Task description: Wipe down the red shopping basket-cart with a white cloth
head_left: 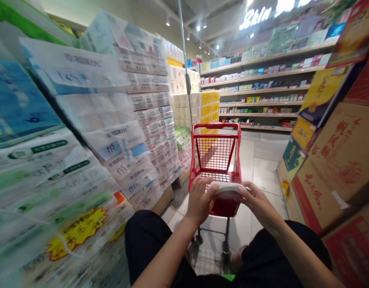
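Note:
Between my two hands is a smooth white object with rounded edges; its exact kind does not show. My left hand grips its left end, thumb toward me and fingers over the far side. At the right end, my right hand holds it with thumb and fingers. Directly beyond and below the hands stands a small red shopping cart with a grid panel and dark wheeled legs. The hands hide part of its near side.
Tall stacks of wrapped tissue packs line the left. Cardboard cartons are piled on the right. Shelves of small boxed goods span the back. A thin metal pole rises behind the cart, and pale floor tiles run between the stacks.

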A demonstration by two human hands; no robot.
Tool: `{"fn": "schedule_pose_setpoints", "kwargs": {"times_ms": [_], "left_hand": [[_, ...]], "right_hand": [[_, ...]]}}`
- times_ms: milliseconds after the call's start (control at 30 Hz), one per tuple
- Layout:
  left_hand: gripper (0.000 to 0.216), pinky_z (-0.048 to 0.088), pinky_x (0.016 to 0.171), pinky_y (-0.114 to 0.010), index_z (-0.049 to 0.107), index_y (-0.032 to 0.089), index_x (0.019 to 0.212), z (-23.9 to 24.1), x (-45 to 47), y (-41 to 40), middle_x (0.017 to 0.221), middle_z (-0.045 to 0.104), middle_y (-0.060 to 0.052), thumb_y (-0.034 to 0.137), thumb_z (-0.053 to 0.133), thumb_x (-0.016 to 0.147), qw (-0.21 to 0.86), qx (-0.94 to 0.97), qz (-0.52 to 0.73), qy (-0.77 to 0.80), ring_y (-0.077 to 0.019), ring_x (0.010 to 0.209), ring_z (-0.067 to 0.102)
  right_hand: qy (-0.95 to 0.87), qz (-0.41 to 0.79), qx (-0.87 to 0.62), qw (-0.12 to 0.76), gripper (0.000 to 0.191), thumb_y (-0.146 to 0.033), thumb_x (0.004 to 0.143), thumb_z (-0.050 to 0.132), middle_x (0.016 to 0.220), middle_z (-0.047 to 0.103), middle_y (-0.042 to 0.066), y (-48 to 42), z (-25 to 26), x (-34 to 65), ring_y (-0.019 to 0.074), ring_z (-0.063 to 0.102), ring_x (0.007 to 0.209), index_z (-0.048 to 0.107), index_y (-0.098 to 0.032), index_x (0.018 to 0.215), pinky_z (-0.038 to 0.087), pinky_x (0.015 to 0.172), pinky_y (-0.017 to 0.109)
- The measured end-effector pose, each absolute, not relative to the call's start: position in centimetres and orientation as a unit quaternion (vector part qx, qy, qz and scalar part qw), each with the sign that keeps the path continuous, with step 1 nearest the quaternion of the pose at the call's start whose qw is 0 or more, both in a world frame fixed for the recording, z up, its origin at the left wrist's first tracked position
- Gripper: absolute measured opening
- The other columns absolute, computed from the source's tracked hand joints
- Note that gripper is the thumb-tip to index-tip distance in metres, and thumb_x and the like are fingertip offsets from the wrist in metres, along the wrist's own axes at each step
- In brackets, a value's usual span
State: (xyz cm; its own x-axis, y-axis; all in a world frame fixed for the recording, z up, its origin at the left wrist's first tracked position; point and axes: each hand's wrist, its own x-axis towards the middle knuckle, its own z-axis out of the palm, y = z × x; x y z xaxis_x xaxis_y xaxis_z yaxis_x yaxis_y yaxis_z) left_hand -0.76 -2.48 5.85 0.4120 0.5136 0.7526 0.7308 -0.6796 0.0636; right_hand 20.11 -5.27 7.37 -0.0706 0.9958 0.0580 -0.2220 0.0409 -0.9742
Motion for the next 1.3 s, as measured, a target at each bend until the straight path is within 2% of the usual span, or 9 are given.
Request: {"fn": "schedule_pose_setpoints", "kwargs": {"times_ms": [133,267,400,600,767,933,1067,1200,1300], "left_hand": [[0.024,0.036,0.108,-0.044,0.057,0.026,0.109,6.0,-1.0,-1.6,0.120,0.057,-0.005,0.016,0.056,0.087,0.180,-0.842,-0.368,-0.351,-0.0186,0.112,0.053],[0.018,0.036,0.106,-0.042,0.061,0.027,0.105,6.2,-1.7,-0.6,0.110,0.062,-0.002,0.018,0.053,0.092,0.217,-0.853,-0.338,-0.333,-0.0161,0.102,0.057],[0.021,0.039,0.100,-0.042,0.062,0.027,0.111,6.7,-2.6,0.5,0.104,0.063,-0.004,0.022,0.054,0.093,0.225,-0.857,-0.317,-0.339,-0.0188,0.098,0.057],[0.030,0.042,0.094,-0.038,0.056,0.026,0.122,7.4,-3.4,1.6,0.097,0.060,-0.004,0.018,0.049,0.094,0.222,-0.863,-0.307,-0.336,-0.0181,0.092,0.056],[0.016,0.043,0.092,-0.037,0.061,0.022,0.103,7.3,-3.6,1.6,0.087,0.056,-0.004,0.019,0.048,0.095,0.224,-0.857,-0.303,-0.352,-0.0180,0.088,0.054],[0.014,0.041,0.096,-0.037,0.061,0.023,0.100,7.1,-3.7,1.3,0.107,0.059,-0.004,0.019,0.048,0.095,0.214,-0.875,-0.295,-0.320,-0.0174,0.099,0.056],[0.013,0.040,0.103,-0.040,0.060,0.022,0.100,7.9,-3.8,1.6,0.130,0.053,-0.005,0.020,0.049,0.094,0.179,-0.875,-0.309,-0.326,-0.0192,0.119,0.049],[0.009,0.036,0.109,-0.045,0.063,0.021,0.091,9.1,-3.4,2.1,0.145,0.042,-0.004,0.022,0.054,0.091,0.143,-0.893,-0.315,-0.287,-0.0219,0.135,0.036],[0.009,0.038,0.108,-0.045,0.065,0.022,0.092,9.4,-2.6,2.0,0.147,0.039,-0.005,0.023,0.057,0.088,0.105,-0.911,-0.311,-0.249,-0.0223,0.136,0.035]], "right_hand": [[-0.472,0.541,-0.425,0.551,0.042,-0.060,0.075,0.066,0.080,0.063,0.001,-4.2,7.2,20.4,0.0165,0.061,0.075,0.053,-0.023,0.088,0.050,0.070,0.031],[-0.559,0.447,-0.504,0.484,0.046,-0.067,0.076,0.059,0.066,0.056,-0.002,-2.6,7.5,21.5,0.0128,0.051,0.061,0.056,-0.022,0.085,0.040,0.055,0.025],[-0.629,0.351,-0.547,0.427,0.049,-0.069,0.074,0.059,0.073,0.059,0.001,-0.8,8.2,22.5,0.0152,0.053,0.071,0.059,-0.020,0.073,0.040,0.062,0.025],[-0.616,0.402,-0.494,0.464,0.040,-0.059,0.076,0.062,0.076,0.061,0.000,1.9,8.8,21.6,0.0145,0.053,0.069,0.060,-0.020,0.084,0.041,0.062,0.027],[-0.626,0.317,-0.530,0.476,0.034,-0.048,0.078,0.058,0.081,0.064,0.002,4.1,7.9,20.9,0.0176,0.056,0.073,0.063,-0.020,0.098,0.043,0.066,0.030],[-0.656,0.138,-0.552,0.496,0.023,-0.028,0.082,0.045,0.085,0.058,0.003,4.6,7.4,20.5,0.0181,0.054,0.078,0.066,-0.021,0.089,0.043,0.075,0.034],[-0.756,0.091,-0.477,0.440,0.027,-0.025,0.087,0.043,0.085,0.052,0.004,3.5,8.4,20.4,0.0181,0.054,0.082,0.069,-0.024,0.078,0.044,0.076,0.032],[-0.779,0.083,-0.453,0.425,0.027,-0.027,0.090,0.044,0.087,0.053,0.004,3.0,9.5,20.5,0.0174,0.054,0.081,0.070,-0.027,0.089,0.044,0.076,0.031],[-0.745,0.081,-0.495,0.440,0.025,-0.029,0.089,0.045,0.088,0.055,0.003,3.2,9.9,20.3,0.0165,0.053,0.075,0.068,-0.027,0.101,0.044,0.074,0.032]]}}
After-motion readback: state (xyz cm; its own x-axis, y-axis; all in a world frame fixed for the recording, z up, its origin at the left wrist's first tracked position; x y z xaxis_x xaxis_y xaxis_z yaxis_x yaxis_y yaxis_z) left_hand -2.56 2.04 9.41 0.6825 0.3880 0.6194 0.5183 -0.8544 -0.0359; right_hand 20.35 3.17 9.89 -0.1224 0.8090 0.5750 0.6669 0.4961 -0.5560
